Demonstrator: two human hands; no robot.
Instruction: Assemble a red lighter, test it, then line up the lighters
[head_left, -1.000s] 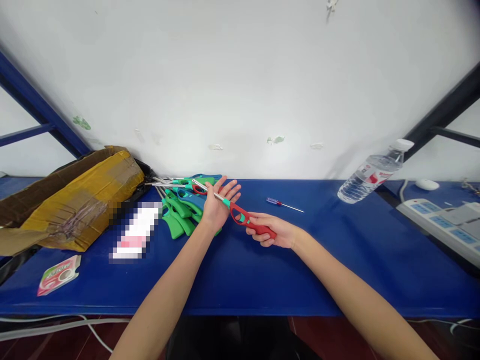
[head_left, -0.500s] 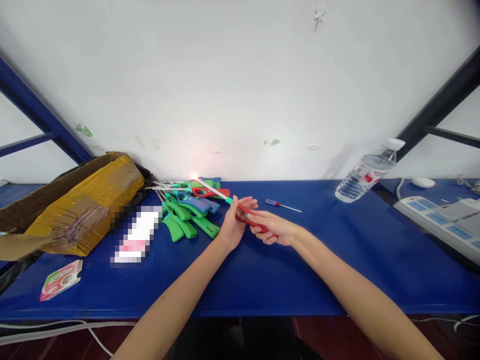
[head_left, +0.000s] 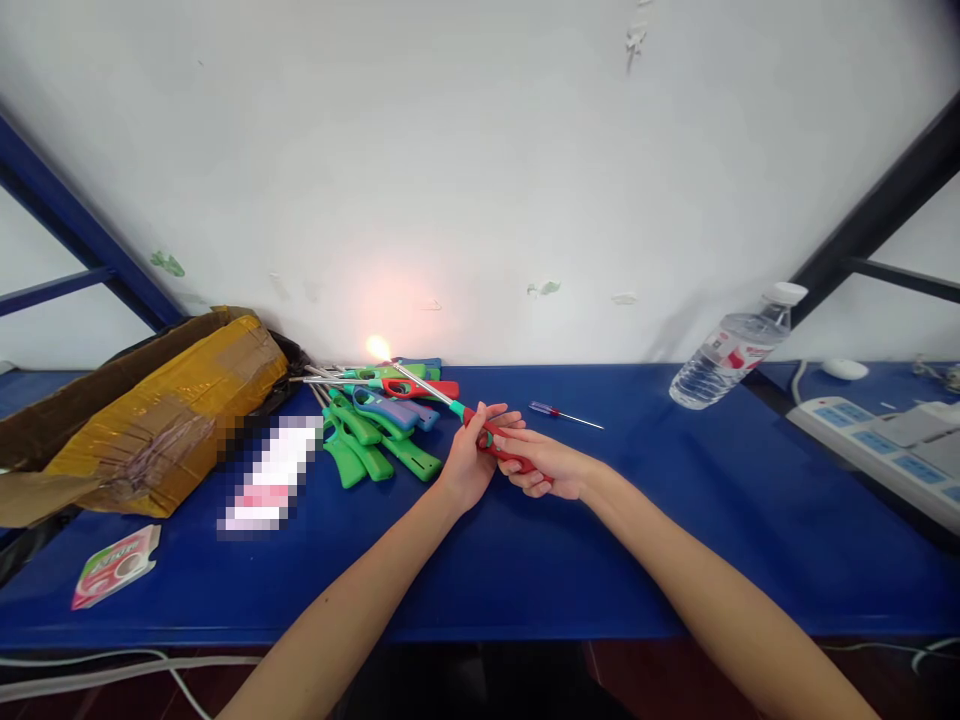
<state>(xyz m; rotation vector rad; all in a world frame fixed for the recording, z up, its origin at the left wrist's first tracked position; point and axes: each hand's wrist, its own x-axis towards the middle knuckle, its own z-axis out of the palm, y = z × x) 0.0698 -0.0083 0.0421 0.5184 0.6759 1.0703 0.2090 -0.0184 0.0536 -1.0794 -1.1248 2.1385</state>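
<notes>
A red long-nosed gas lighter (head_left: 471,417) is held over the middle of the table, its metal barrel pointing up and left. A bright flame (head_left: 378,347) burns at the tip. My left hand (head_left: 466,468) is closed round the front of the red handle, thumb on top and some fingertips stretched out beyond it. My right hand (head_left: 551,462) grips the rear of the handle, its thumb near the trigger area, which the fingers partly hide. Just left of my hands lies a pile of green, blue and red lighters (head_left: 367,430), barrels mostly pointing left.
An open taped cardboard box (head_left: 172,415) stands left, near a small printed card (head_left: 116,567) and a blurred-out white item (head_left: 274,470). A small screwdriver (head_left: 562,412) lies behind my right hand. A water bottle (head_left: 731,355) and power strip (head_left: 870,430) are right. A wall (head_left: 480,180) backs the table.
The flame at the lighter's tip has grown larger and spreads up and left, with a wider glow on the wall. Both hands keep nearly the same grip and place.
</notes>
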